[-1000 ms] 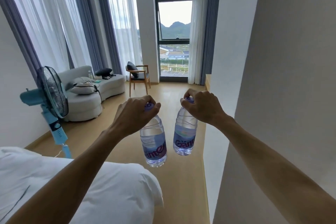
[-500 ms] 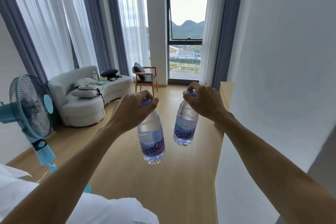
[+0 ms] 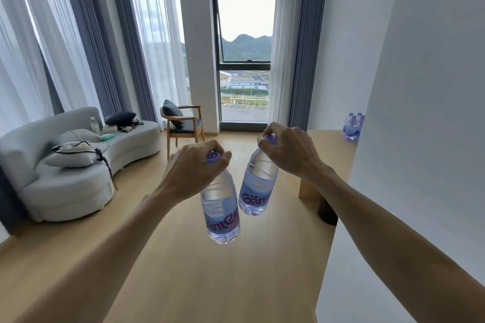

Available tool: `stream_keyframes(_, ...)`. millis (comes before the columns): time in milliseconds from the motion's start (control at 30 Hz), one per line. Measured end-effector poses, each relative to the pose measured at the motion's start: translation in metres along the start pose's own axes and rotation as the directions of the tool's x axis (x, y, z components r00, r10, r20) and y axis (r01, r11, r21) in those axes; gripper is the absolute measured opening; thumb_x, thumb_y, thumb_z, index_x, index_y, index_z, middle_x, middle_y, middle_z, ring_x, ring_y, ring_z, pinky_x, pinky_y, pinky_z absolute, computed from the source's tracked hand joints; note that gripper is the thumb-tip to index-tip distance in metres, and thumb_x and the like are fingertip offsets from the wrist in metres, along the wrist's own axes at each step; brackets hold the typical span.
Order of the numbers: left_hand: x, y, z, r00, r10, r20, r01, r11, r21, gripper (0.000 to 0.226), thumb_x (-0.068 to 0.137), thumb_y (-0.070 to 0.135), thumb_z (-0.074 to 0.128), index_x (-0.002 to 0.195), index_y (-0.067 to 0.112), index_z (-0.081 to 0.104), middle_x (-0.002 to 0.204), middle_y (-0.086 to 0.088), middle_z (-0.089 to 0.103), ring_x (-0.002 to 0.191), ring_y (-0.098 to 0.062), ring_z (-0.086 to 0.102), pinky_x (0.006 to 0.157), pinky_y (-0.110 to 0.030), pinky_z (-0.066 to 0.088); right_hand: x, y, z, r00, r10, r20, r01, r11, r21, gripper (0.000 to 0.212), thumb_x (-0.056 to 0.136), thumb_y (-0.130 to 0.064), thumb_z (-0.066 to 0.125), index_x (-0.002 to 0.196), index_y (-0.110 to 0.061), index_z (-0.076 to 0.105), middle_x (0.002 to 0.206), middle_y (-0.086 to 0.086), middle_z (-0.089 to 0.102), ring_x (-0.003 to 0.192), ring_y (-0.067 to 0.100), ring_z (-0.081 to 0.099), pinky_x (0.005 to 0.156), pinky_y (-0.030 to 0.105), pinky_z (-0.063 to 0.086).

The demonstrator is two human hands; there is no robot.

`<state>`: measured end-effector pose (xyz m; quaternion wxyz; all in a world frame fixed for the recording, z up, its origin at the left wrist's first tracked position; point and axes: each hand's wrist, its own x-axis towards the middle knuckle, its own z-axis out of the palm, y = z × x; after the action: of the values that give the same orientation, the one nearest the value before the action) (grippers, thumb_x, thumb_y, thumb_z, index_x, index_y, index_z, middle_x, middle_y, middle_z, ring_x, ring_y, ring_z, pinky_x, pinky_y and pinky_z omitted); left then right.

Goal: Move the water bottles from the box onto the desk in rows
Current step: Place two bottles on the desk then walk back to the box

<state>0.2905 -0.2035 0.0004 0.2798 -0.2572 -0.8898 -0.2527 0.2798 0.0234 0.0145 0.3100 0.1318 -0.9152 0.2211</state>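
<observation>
We carry two water bottles out in front of us, one in each hand, above the wooden floor [image 3: 183, 270]. Our left hand [image 3: 194, 168] curls its fingers round the neck of the left bottle [image 3: 221, 207], with the purple cap showing between thumb and forefinger. The bottle hangs below the hand, tilted a little, its label reading partly across the lower half. Our right hand [image 3: 287, 151] grips the right bottle [image 3: 258, 186] the same way, fingers and thumb closed round the cap and neck, and that bottle leans with its base toward the left one. The two bottles hang close beside each other; their lower parts look nearly touching, though we cannot tell whether they meet.

To the right, partly hidden by a white wall [image 3: 420, 113], the light wooden desk [image 3: 333, 149] shows its near corner. A small group of bottles on the desk [image 3: 353, 126] stands at its far edge, tight together and upright, cut off by the wall.

Across the room sit a pale curved sofa [image 3: 70, 178] with cushions on it and a wooden chair [image 3: 183, 123] before the tall window [image 3: 244, 47].
</observation>
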Motion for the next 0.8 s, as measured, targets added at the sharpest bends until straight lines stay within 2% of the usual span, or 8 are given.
stream_keyframes(133,0.053,-0.034,0.029,0.999,0.032,-0.002,-0.032,0.999,-0.006,0.027,0.093,0.043,0.055,0.081,0.020,0.061,0.067,0.011,0.059,0.057,-0.004,0.055,0.053,-0.018,0.037,0.046,0.036,0.029,0.999,0.036,-0.002,-0.036,0.999,-0.017,0.026,0.094,-0.034,0.055,0.100,-0.011,0.063,0.084,0.004,0.069,0.061,0.019,0.058,0.058,0.028,0.049)
stream_keyframes(233,0.096,-0.061,0.059,0.999,0.046,0.016,-0.045,0.997,-0.054,0.026,0.093,0.041,0.056,0.080,0.019,0.061,0.065,0.013,0.057,0.056,-0.005,0.055,0.053,-0.020,0.038,0.082,0.072,0.054,0.998,0.064,-0.007,-0.064,0.998,-0.027,0.025,0.093,-0.035,0.054,0.097,-0.012,0.063,0.076,0.000,0.064,0.059,0.018,0.057,0.058,0.030,0.050)
stream_keyframes(400,0.169,-0.105,0.119,0.996,0.084,0.039,-0.081,0.994,-0.073,0.032,0.093,0.047,0.052,0.080,0.019,0.061,0.065,0.011,0.059,0.056,-0.006,0.056,0.053,-0.022,0.042,0.145,0.139,0.097,0.996,0.084,-0.008,-0.084,0.995,-0.062,0.022,0.094,-0.034,0.055,0.094,-0.013,0.060,0.073,-0.005,0.056,0.054,0.011,0.049,0.054,0.022,0.036)
stream_keyframes(533,0.235,-0.139,0.173,0.994,0.094,0.057,-0.091,0.994,-0.054,0.026,0.093,0.040,0.056,0.082,0.017,0.062,0.068,0.007,0.061,0.057,-0.006,0.057,0.053,-0.018,0.041,0.203,0.198,0.132,0.997,0.081,-0.010,-0.081,0.995,-0.057,0.023,0.094,-0.037,0.055,0.096,-0.015,0.060,0.077,-0.003,0.060,0.059,0.016,0.054,0.056,0.025,0.043)
stream_keyframes(667,0.307,-0.168,0.220,0.994,0.091,0.057,-0.088,0.995,-0.056,0.030,0.093,0.045,0.054,0.082,0.018,0.061,0.068,0.008,0.060,0.058,-0.006,0.058,0.052,-0.016,0.041,0.265,0.254,0.159,0.995,0.099,0.006,-0.099,0.992,-0.075,0.023,0.094,-0.040,0.054,0.095,-0.017,0.058,0.081,0.001,0.067,0.061,0.018,0.057,0.060,0.031,0.051)
stream_keyframes(800,0.372,-0.193,0.261,0.993,0.109,0.036,-0.104,0.988,-0.110,0.032,0.093,0.043,0.056,0.084,0.013,0.063,0.069,0.005,0.061,0.059,-0.008,0.059,0.053,-0.019,0.044,0.315,0.301,0.177,0.994,0.112,-0.010,-0.113,0.988,-0.104,0.025,0.095,-0.039,0.054,0.099,-0.015,0.060,0.078,-0.003,0.061,0.060,0.016,0.054,0.055,0.025,0.041)
